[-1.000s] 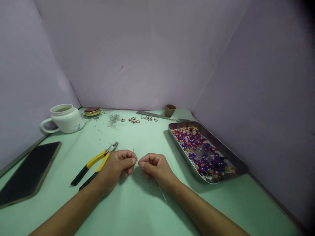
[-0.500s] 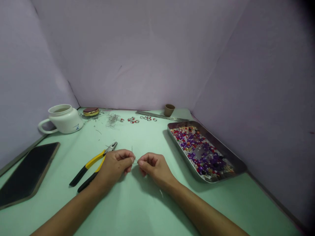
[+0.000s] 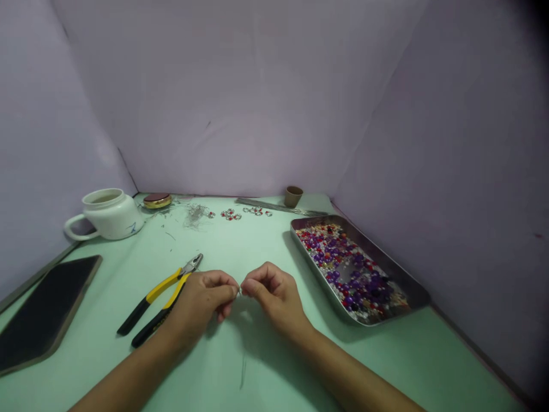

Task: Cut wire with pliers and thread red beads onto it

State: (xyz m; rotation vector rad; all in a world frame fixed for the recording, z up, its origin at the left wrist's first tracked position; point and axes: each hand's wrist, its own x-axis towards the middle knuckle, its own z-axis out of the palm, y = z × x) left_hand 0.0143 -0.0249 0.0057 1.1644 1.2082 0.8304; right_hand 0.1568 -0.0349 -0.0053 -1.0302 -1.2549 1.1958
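My left hand (image 3: pixel 212 294) and my right hand (image 3: pixel 274 294) meet fingertip to fingertip above the middle of the table, each closed in a pinch. Between them a tiny bit of thin wire (image 3: pixel 239 290) shows, its rest hidden by the fingers. Below the hands a fine wire strand (image 3: pixel 243 369) appears; whether it hangs from the fingers or lies on the table I cannot tell. Just left of my left hand lie yellow-and-black pliers (image 3: pixel 163 294), jaws pointing away, with one handle partly behind my left forearm.
On the right stands a metal tray (image 3: pixel 319 274) of mixed beads. Along the back are beaded wire pieces (image 3: pixel 230 214), a wire tangle (image 3: pixel 196 214), long wires (image 3: pixel 274 205), a brown cup (image 3: pixel 293 197) and a round gold-rimmed case (image 3: pixel 157 200). A white mug (image 3: pixel 114 217) and dark tablet-like slab (image 3: pixel 49 312) sit left.
My hands have come closer together, the right one raised and turned slightly. The wire end that stood up above the fingers no longer shows; a strand now appears below them. The view has shifted slightly.
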